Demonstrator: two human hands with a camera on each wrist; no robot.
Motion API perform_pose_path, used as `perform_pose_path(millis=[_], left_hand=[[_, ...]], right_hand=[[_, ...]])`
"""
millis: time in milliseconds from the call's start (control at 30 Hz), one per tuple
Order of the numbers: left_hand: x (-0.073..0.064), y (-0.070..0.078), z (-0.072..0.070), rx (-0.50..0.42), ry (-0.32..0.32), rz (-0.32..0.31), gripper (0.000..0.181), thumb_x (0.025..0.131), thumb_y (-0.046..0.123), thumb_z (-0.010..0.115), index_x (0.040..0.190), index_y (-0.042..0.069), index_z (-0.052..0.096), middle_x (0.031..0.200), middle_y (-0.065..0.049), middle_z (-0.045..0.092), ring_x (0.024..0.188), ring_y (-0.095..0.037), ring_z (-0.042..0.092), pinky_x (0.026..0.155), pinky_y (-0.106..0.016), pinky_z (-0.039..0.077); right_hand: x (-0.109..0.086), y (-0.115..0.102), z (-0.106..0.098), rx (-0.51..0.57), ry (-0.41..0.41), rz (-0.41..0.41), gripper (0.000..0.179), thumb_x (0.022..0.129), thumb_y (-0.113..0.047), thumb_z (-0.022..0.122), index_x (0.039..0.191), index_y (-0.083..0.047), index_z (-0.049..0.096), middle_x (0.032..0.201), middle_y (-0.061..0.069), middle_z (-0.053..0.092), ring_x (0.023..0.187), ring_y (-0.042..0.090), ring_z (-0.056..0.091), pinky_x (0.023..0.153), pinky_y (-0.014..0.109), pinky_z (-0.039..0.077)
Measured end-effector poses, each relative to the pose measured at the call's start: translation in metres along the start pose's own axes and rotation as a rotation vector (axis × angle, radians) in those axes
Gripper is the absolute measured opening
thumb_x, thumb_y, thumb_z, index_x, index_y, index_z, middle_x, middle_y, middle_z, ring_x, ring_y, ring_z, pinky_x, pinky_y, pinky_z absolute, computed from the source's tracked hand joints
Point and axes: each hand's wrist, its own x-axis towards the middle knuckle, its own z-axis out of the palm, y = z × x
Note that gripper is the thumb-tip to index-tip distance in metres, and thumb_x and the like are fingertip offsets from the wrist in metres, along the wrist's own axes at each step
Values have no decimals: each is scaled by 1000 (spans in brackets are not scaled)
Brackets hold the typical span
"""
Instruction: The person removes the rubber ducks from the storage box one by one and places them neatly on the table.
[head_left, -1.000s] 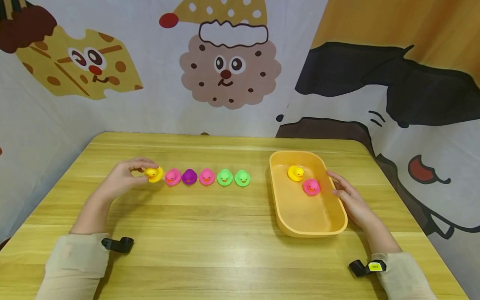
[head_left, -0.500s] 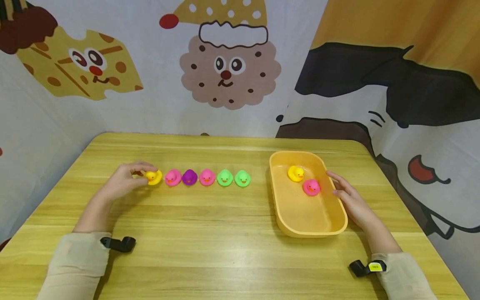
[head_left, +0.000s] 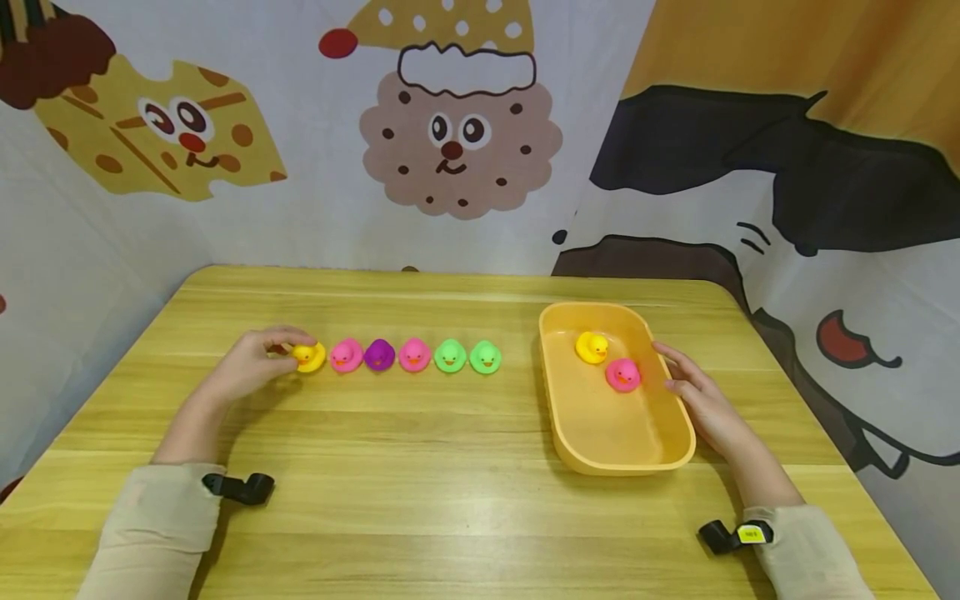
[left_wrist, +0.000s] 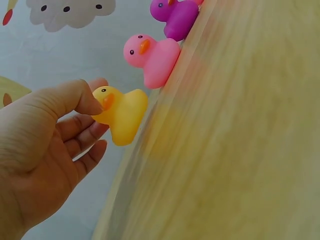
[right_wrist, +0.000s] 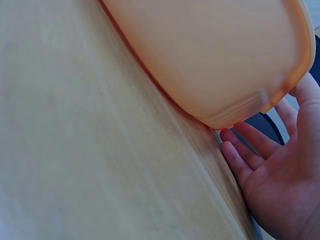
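Note:
My left hand pinches a yellow rubber duck between thumb and fingers, at the left end of a row of ducks. Right beside it sits a pink duck, then a purple duck, another pink duck and two green ducks, the nearer green duck and the end green duck. At the right, my right hand holds the side of an orange plastic tub, thumb over the rim and fingers along the outside. Inside the tub lie a yellow duck and a pink duck.
The wooden table carries the row and the tub. Behind it hangs a cloth printed with cartoon food and a large animal face. Each sleeve cuff bears a small black camera, the left one and the right one.
The left hand has lowered the yellow duck to the row's left end, with a slight shift leftward and then back right. The right hand and tub have stayed put.

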Motion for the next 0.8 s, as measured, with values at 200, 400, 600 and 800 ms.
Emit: perform_pose_path(millis=[200,400,600,800], left_hand=[[1,-1,2,23,-3,21,28,85,-7,61,112,-5,66,119,-22,60,104,-20,52,82,-25,45],[1,-1,2,22,-26,-3,29,86,-7,60,114,-6,65,120,-23,59,103,-27,52,79,-21,44],[2,-2,1,20,-50,-18,30,88,-5,60,117,-6,63,124,-25,56,105,-31,52,78,-23,44],[0,3,-1,19,-47,-13,31,87,-3,61,118,-4,63,127,-22,55,109,-28,49,80,-26,42]], right_hand=[[0,0,0,-4,0,-2,53,101,-10,40,152,-12,25,146,21,28,115,4,50,86,25,48],[0,0,-1,14,-3,-2,53,101,-10,41,152,-13,25,145,17,30,115,4,50,86,25,48],[0,0,-1,32,-7,-2,53,101,-10,41,152,-11,25,142,10,34,114,5,52,86,26,49],[0,1,-1,28,-6,2,53,101,-11,42,152,-13,25,144,13,33,114,5,52,86,26,49]])
